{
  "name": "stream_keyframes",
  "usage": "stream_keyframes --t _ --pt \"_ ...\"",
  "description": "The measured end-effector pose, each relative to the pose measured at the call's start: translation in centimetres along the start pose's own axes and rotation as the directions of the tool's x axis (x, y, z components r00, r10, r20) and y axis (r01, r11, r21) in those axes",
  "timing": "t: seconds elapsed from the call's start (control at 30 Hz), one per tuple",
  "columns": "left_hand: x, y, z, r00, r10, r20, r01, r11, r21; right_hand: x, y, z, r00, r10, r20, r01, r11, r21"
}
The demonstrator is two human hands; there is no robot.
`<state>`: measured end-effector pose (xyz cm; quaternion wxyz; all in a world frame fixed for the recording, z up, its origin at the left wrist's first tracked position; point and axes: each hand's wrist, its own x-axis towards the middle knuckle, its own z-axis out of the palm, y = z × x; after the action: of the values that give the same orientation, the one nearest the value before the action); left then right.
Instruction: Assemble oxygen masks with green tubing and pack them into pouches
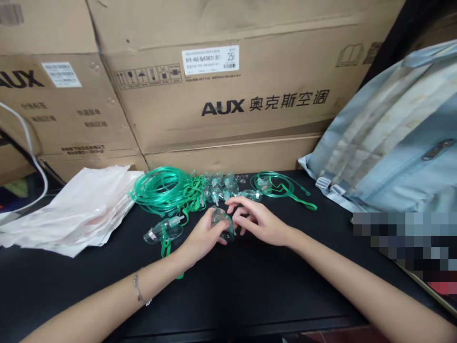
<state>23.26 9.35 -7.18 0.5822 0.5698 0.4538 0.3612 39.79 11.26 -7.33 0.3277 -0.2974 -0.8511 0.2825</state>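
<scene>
My left hand (200, 234) is closed around a clear greenish oxygen mask (222, 223), with the thumb lying across it. Just right of the mask, my right hand (259, 221) has its fingers bent and apart, the fingertips close to the mask's edge; whether they touch it I cannot tell. Left of my left hand lies another oxygen mask (162, 231) with a green elastic strap (166, 247). Behind my hands sit several more clear masks (223, 183) in a group, beside a heap of green straps (195, 190).
Coiled green tubing (162, 188) lies at the back left, near a stack of white packets (71, 209). A smaller tubing coil (291, 183) is at the back right. Cardboard boxes (228, 128) stand behind the black table (250, 295). A light blue backpack (389, 143) leans at the right.
</scene>
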Motion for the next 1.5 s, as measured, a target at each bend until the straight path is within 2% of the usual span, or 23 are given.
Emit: stream_keyframes --t 0.07,0.17,0.27,0.43,0.53,0.67,0.77,0.87,0.97,1.07,1.17,1.37,1.5 --pt "0.2 -0.4 -0.2 1.000 0.023 -0.017 -0.021 0.997 0.081 0.0 0.4 -0.1 0.999 -0.010 -0.032 0.009 0.999 -0.041" --pt "0.0 -1.0 -0.5 0.997 0.073 -0.016 -0.068 0.971 0.231 -0.1 0.5 0.5 0.991 -0.087 -0.097 0.069 0.981 -0.180" --pt "-0.3 -1.6 -0.8 0.992 0.123 0.014 -0.120 0.929 0.350 -0.1 0.1 1.1 0.982 -0.117 -0.150 0.084 0.974 -0.212" --pt "-0.7 -1.7 -1.1 0.985 0.170 0.020 -0.162 0.886 0.434 -0.1 -0.6 1.6 0.977 -0.071 -0.203 0.030 0.980 -0.198" --pt "-0.8 -1.6 -0.9 0.979 0.199 0.039 -0.193 0.855 0.480 -0.2 -0.7 1.7 0.969 -0.100 -0.225 0.042 0.968 -0.248" --pt "-0.7 -2.0 -0.8 0.990 0.140 0.036 -0.140 0.876 0.462 -0.4 -0.8 2.3 0.971 -0.165 -0.175 0.062 0.875 -0.480" --pt "-0.4 -2.6 -0.7 0.992 0.123 0.011 -0.116 0.895 0.432 -0.5 -0.8 2.8 0.980 -0.154 -0.123 0.040 0.765 -0.642" --pt "0.2 -2.9 -0.6 0.992 0.126 0.003 -0.116 0.904 0.412 -0.5 -0.8 3.2 0.988 -0.125 -0.091 0.023 0.702 -0.712" --pt "0.6 -2.8 -0.6 0.992 0.124 0.011 -0.119 0.923 0.366 -0.3 -0.7 3.3 0.990 -0.042 -0.137 -0.065 0.724 -0.687" --pt "0.7 -2.8 -0.6 0.993 0.112 0.034 -0.117 0.941 0.317 0.0 -0.7 3.2 0.971 0.083 -0.226 -0.198 0.808 -0.554" --pt "0.7 -2.8 -0.5 0.994 0.104 0.043 -0.112 0.942 0.315 0.1 -0.9 3.1 0.955 0.162 -0.249 -0.261 0.857 -0.444" --pt "0.5 -2.3 -0.2 0.993 0.101 -0.059 -0.081 0.959 0.273 0.1 -1.2 3.2 0.966 0.108 -0.234 -0.199 0.888 -0.415" --pt "0.6 -2.2 -0.2 0.995 0.084 -0.056 -0.067 0.966 0.249 -0.2 -1.3 3.6 0.971 0.100 -0.218 -0.177 0.911 -0.371"
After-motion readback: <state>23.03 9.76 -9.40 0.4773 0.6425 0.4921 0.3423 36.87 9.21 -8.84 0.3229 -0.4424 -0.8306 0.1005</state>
